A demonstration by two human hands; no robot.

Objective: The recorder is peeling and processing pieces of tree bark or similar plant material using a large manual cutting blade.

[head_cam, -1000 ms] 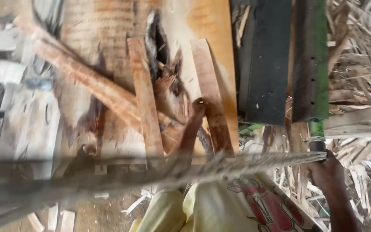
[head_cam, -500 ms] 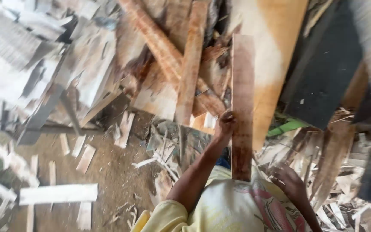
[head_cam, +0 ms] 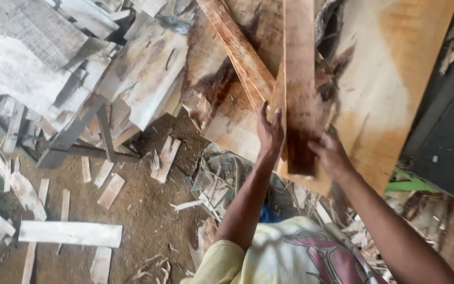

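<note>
We count two hands, left and right, on one plank; one long white board lies on the ground.

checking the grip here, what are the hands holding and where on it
Both hands hold a reddish-brown wooden plank at its near end: left hand on its left edge, right hand on its right edge.

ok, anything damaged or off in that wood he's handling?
Yes. The wide pale board has a dark ragged split near its top and dark staining beside it. The narrow reddish plank gripped by both the left hand and right hand lies askew across another plank. Offcuts litter the dirt floor.
</note>
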